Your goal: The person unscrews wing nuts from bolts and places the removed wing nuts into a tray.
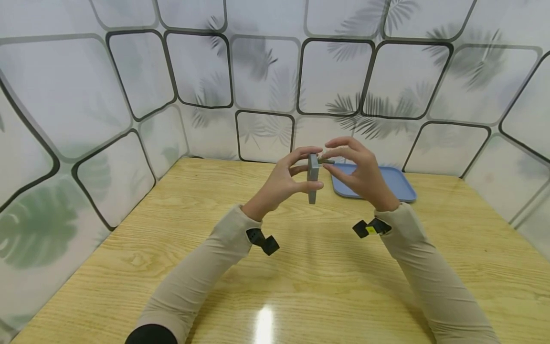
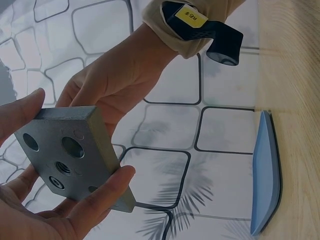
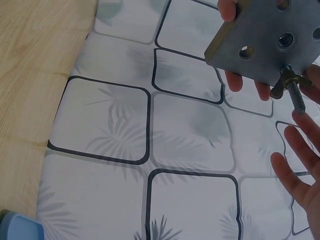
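Left hand (image 1: 280, 184): fingers pinch grey rectangular metal block (image 2: 85, 167).
Right hand (image 1: 364, 171): fingers spread near brass-coloured metal wing nut (image 3: 288, 78); cannot tell if pinching.

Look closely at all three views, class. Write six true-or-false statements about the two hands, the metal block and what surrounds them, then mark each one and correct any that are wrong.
1. The left hand grips a metal block. True.
2. The block's faces have no holes. False: several show.
3. A screw with a wing nut sticks out of the block towards the right hand. True.
4. Both sleeves are bright red. False: they are beige.
5. The blue tray lies on the wooden table. True.
6. The screw lies in the tray. False: it is in the block.
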Demonstrator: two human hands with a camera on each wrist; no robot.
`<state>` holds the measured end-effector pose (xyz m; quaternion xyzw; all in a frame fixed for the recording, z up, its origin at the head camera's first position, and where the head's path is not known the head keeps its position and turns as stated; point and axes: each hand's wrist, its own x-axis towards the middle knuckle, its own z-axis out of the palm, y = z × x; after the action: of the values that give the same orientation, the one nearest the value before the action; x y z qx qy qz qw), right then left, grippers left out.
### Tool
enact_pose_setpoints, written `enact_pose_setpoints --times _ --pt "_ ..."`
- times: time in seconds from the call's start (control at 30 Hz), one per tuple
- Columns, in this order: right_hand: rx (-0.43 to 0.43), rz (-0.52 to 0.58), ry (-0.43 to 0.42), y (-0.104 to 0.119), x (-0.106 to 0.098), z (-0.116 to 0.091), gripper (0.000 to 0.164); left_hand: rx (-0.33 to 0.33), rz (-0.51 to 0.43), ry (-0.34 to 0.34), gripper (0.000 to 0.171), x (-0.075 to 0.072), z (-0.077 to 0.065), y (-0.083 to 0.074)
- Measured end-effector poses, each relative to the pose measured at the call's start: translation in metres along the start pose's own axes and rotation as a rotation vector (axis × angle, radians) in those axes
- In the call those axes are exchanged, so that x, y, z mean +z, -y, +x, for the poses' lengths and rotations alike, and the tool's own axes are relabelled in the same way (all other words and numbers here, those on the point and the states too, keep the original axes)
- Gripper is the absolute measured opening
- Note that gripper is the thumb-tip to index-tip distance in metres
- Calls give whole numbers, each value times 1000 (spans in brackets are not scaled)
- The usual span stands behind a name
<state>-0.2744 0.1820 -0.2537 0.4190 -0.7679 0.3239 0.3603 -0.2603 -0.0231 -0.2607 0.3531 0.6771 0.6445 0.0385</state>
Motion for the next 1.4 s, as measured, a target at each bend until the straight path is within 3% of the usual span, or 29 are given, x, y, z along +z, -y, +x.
enact_pose_setpoints --times 0.2,0.37,0.63,1.03,1.4 --pt "-39 30 -29 3 0 1 18 -2 7 -3 63 1 -1 -1" --pt "-45 28 -30 1 0 0 28 -5 3 -1 63 1 -1 0" --pt "44 -9 19 -1 1 0 35 28 0 5 61 0 -1 2" --pt "97 -33 42 -4 0 -1 37 2 -3 -2 62 0 0 1" --pt "6 12 10 0 -1 1 25 -5 -13 5 62 0 1 2"
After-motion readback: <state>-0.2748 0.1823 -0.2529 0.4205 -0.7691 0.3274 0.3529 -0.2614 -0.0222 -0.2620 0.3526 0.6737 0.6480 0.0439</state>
